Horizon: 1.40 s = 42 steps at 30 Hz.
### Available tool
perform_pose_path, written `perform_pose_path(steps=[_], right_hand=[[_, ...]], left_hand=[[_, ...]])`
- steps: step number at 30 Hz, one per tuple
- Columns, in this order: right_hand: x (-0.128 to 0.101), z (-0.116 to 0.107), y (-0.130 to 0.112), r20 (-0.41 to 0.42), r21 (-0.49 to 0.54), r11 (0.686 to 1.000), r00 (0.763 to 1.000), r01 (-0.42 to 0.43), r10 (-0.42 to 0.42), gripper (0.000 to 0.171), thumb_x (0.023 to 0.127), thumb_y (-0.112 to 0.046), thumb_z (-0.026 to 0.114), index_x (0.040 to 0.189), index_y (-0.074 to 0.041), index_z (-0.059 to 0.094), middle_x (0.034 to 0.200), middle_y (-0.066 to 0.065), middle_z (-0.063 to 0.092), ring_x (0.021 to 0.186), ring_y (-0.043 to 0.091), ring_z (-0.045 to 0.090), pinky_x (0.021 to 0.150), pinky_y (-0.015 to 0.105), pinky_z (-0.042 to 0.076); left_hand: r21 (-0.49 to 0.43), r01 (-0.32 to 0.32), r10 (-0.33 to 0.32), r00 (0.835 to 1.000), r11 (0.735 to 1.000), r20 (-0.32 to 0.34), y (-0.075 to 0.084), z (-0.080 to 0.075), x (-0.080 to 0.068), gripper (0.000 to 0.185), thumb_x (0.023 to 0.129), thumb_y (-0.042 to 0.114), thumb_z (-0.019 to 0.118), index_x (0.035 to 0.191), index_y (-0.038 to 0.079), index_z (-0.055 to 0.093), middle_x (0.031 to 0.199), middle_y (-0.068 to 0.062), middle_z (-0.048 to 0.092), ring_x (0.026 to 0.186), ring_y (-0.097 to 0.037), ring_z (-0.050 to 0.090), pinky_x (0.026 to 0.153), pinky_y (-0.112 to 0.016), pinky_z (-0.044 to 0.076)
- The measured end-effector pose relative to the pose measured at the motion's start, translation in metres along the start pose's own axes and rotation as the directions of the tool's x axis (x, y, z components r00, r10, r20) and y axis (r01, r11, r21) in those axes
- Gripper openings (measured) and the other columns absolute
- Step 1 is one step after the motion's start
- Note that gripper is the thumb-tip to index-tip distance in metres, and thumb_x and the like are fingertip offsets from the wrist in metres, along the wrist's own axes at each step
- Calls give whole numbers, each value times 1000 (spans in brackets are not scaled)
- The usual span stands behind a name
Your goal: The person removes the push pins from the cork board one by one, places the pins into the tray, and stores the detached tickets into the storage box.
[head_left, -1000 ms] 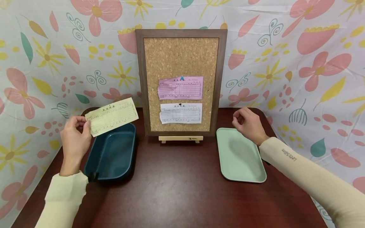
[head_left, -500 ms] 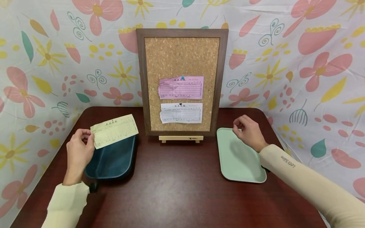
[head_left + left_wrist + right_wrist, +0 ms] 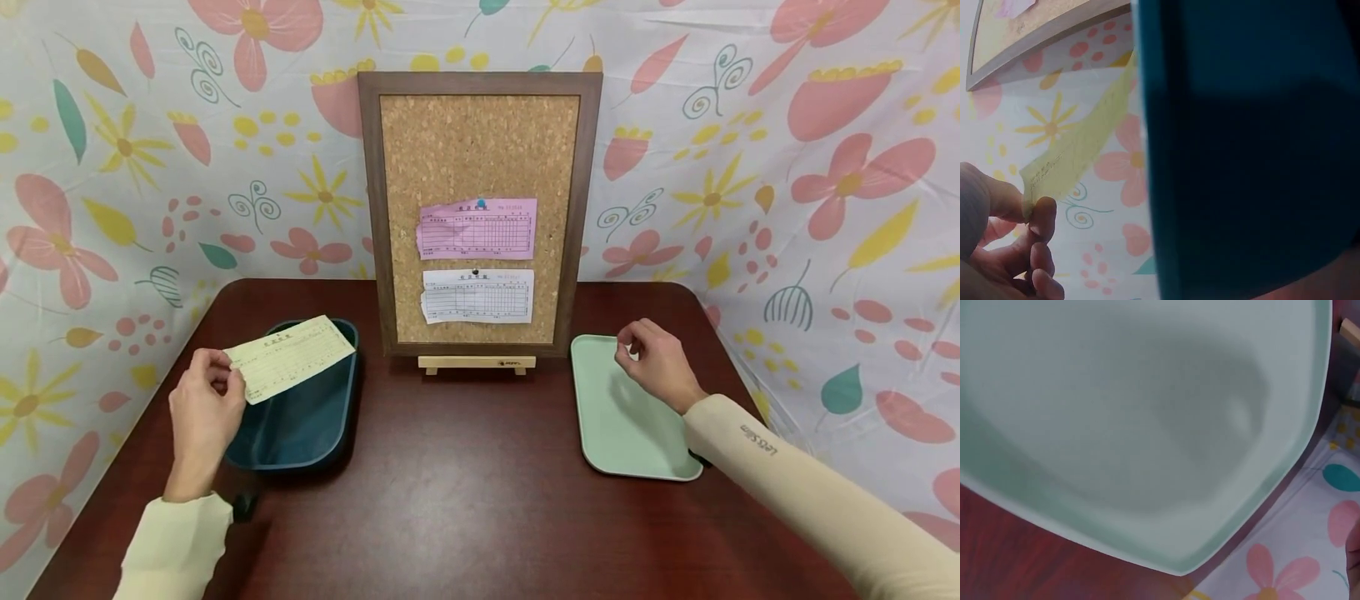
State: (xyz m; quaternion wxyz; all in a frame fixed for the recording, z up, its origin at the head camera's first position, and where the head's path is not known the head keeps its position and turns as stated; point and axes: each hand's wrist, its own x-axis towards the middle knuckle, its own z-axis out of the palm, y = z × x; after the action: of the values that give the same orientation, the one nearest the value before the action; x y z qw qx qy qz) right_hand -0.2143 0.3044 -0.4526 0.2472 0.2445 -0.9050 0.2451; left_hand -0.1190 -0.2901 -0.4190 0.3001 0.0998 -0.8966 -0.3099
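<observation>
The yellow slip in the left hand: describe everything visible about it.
The yellow slip is a thin, pale yellow paper form printed with a ruled table and a short heading. The left hand pinches its left end between thumb and fingers. It tilts up toward the right and hangs over the dark blue bin; whether it touches the bin cannot be told.

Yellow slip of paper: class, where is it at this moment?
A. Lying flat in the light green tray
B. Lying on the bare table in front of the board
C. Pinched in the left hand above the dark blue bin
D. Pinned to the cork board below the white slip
C. The left hand pinches the yellow slip by its end, over the dark blue bin; the cork board holds only a pink and a white slip.
</observation>
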Motion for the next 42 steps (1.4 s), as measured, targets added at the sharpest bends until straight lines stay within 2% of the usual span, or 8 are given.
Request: perform_pose_path(steps=[4, 8, 11, 15, 21, 31, 37, 42], right_hand=[[-5, 5, 3, 34, -2, 1000, 999, -28, 28, 12, 77, 1, 63, 81, -10, 59, 78, 1, 53, 67, 16, 53, 60, 25, 40], [-10, 8, 4, 74, -4, 999, 996, -50, 50, 13, 77, 1, 64, 81, -11, 60, 78, 0, 54, 67, 16, 55, 59, 29, 44], [-13, 10, 4, 111, 0, 998, 992, -67, 67, 11, 78, 0, 64, 82, -10, 61, 79, -1, 54, 67, 16, 55, 59, 31, 45], [-15, 12, 6, 146, -4, 997, 987, -74, 74, 10, 77, 0, 65, 82, -9, 63, 78, -1, 56, 65, 14, 54, 58, 32, 44], [-20, 17, 8, 186, -13, 996, 979, -85, 86, 10, 75, 0, 66, 80, -9, 64, 74, 0, 57, 61, 11, 52, 56, 32, 44], [-27, 26, 8, 268, -5, 994, 957, -111, 108, 12, 75, 4, 65, 79, -8, 64, 73, 0, 56, 63, 13, 54, 57, 32, 45], [-30, 28, 7, 280, 2, 991, 952, -133, 127, 13, 75, 4, 66, 78, -9, 64, 73, -1, 57, 64, 14, 55, 58, 32, 45], [-32, 32, 8, 298, 5, 990, 945, -143, 135, 14, 74, 4, 67, 76, -9, 63, 71, -2, 57, 64, 13, 55, 58, 31, 46]], left_hand=[[12, -29, 29, 999, 1000, -21, -1, 1, -4, 10, 88, 2, 54, 96, -1, 59, 75, -20, 64, 76, -35, 53, 76, -49, 35], [33, -28, 28, 999, 999, -21, -1, 2, -8, 13, 86, 2, 54, 89, -1, 66, 67, -17, 62, 71, -33, 51, 74, -49, 34], [44, -30, 30, 999, 999, 12, 0, 3, -11, 16, 84, 2, 54, 86, -2, 69, 63, -16, 60, 71, -31, 49, 71, -47, 34], [54, -48, 43, 995, 997, 93, 2, 3, -15, 20, 81, -1, 53, 90, -3, 70, 62, -13, 58, 73, -30, 48, 64, -42, 34], [65, -107, 91, 974, 992, 207, 6, 5, -19, 16, 81, -2, 60, 93, -3, 70, 61, -7, 56, 70, -26, 46, 60, -38, 34], [90, -178, 146, 948, 980, 282, 8, 12, -23, 8, 79, 1, 70, 86, 0, 74, 70, -10, 63, 69, -25, 46, 57, -37, 36], [135, -216, 156, 920, 967, 359, 7, 13, -23, 10, 76, 0, 70, 85, 0, 74, 70, -8, 57, 70, -26, 44, 56, -36, 34], [175, -230, 137, 895, 957, 425, 6, 13, -23, 9, 76, 0, 69, 84, -1, 73, 74, -13, 61, 73, -31, 46, 62, -42, 36]])
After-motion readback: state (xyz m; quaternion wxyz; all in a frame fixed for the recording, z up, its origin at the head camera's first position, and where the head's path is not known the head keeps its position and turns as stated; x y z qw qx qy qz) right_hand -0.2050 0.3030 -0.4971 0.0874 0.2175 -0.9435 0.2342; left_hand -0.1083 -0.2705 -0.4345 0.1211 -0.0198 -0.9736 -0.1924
